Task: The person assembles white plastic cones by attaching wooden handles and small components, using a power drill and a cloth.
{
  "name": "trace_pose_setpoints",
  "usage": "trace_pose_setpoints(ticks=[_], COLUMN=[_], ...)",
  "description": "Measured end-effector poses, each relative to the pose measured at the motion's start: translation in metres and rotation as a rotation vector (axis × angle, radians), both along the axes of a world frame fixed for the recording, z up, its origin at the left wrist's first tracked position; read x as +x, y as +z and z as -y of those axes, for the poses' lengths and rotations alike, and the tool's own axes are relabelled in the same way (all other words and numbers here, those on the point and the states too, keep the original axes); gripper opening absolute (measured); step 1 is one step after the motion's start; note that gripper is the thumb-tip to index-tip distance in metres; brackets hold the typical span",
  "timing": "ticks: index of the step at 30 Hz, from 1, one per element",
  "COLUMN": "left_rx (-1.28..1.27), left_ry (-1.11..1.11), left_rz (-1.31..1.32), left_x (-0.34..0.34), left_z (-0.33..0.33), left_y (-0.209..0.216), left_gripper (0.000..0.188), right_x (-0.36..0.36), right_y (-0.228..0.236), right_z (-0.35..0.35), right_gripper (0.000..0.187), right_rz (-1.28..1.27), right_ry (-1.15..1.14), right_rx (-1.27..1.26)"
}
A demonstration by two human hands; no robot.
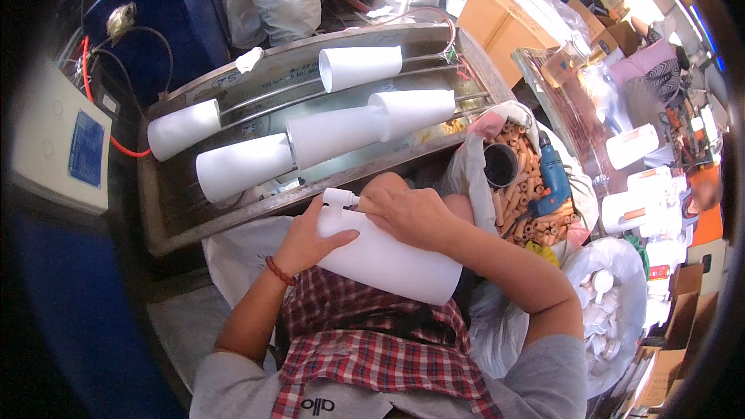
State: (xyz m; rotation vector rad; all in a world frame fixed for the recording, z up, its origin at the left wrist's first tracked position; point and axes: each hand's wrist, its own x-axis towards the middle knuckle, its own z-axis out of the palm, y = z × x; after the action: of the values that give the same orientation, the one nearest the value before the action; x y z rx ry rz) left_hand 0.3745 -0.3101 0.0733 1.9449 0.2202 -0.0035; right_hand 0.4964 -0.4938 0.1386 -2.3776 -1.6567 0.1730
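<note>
White container (400,264), one, gripped in left fingers (340,241), right fingers (386,212), hold unclear; five others (337,136) in trough (186,238)

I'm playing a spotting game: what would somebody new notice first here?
Probably the big white plastic bottle over the lap, gripped by the left hand beside the right hand. Beyond it, white cylinders lie along a trough. On the right, a blue power drill rests on pinkish tubes in a sack.

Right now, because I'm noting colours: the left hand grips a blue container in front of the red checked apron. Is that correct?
The colour is wrong: in the head view, the left hand grips a white container in front of the red checked apron.
</note>
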Motion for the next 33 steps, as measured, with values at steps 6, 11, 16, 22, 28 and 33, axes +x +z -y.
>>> trace_pose_setpoints(ticks=[6, 11, 16, 22, 28, 33], left_rx=[0.053, 0.013, 0.053, 0.054, 0.051, 0.073], left_ry=[0.001, -0.019, -0.020, -0.043, -0.069, -0.127], left_rz=[-0.004, -0.066, -0.024, -0.001, -0.021, -0.070], left_x=[0.004, 0.000, -0.003, -0.004, -0.001, -0.002], left_z=[0.002, 0.000, 0.003, 0.005, 0.012, 0.013], left_y=[-0.003, -0.001, 0.003, 0.001, 0.002, 0.015], left_gripper=[0.087, 0.096, 0.100, 0.102, 0.105, 0.108], right_x=[0.005, 0.000, 0.022, 0.002, 0.003, 0.023], right_y=[-0.013, -0.008, -0.034, -0.006, -0.024, 0.002], right_z=[0.002, -0.005, -0.012, -0.009, 0.002, -0.011], right_gripper=[0.022, 0.023, 0.023, 0.021, 0.022, 0.030], right_rz=[0.304, -0.025, -0.608, -0.386, 0.180, -1.291], right_ry=[0.077, -0.043, 0.026, -0.063, 0.059, -0.349], right_rx=[0.082, 0.172, 0.311, -0.149, -0.174, -0.364])
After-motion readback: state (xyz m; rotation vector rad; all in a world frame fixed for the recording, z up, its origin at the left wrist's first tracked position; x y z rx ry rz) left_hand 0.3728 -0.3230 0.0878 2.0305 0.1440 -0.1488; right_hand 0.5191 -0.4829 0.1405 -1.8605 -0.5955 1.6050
